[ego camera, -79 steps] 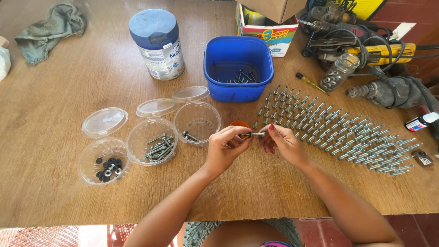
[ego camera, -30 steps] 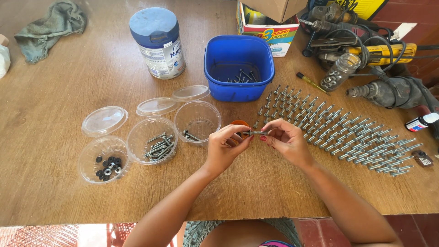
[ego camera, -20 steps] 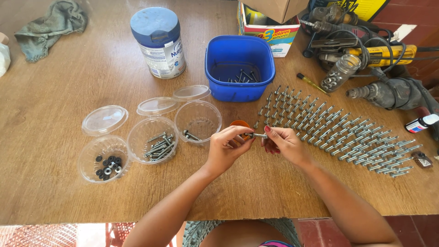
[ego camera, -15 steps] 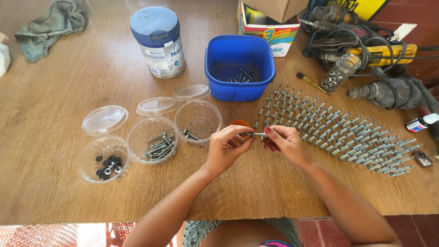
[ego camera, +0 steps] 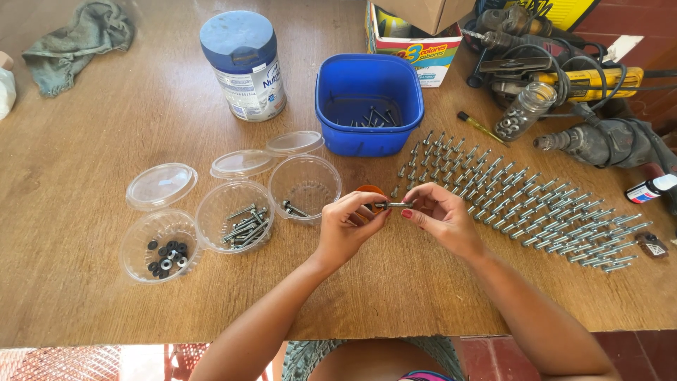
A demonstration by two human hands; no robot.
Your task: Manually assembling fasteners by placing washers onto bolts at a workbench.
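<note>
Above the table's front middle, my left hand [ego camera: 347, 227] and my right hand [ego camera: 441, 215] pinch the two ends of one small metal bolt [ego camera: 393, 205], held level between them. An orange object [ego camera: 368, 191] shows just behind my left fingers. Rows of upright bolts [ego camera: 522, 204] stand on the wood to the right of my right hand. Left of my left hand sit three clear plastic cups: one with a few bolts [ego camera: 305, 187], one with several bolts [ego camera: 235, 225], one with dark washers and nuts [ego camera: 159, 246].
A blue tub [ego camera: 369, 103] with some screws stands behind my hands, a blue-lidded tin [ego camera: 244, 63] to its left. Three clear lids [ego camera: 161, 185] lie by the cups. Power drills [ego camera: 599, 137], a glass jar [ego camera: 523, 113] and boxes crowd the back right. A rag [ego camera: 77, 42] lies back left.
My hands have stayed in place at the bolt; only the fingers have shifted slightly around it.
</note>
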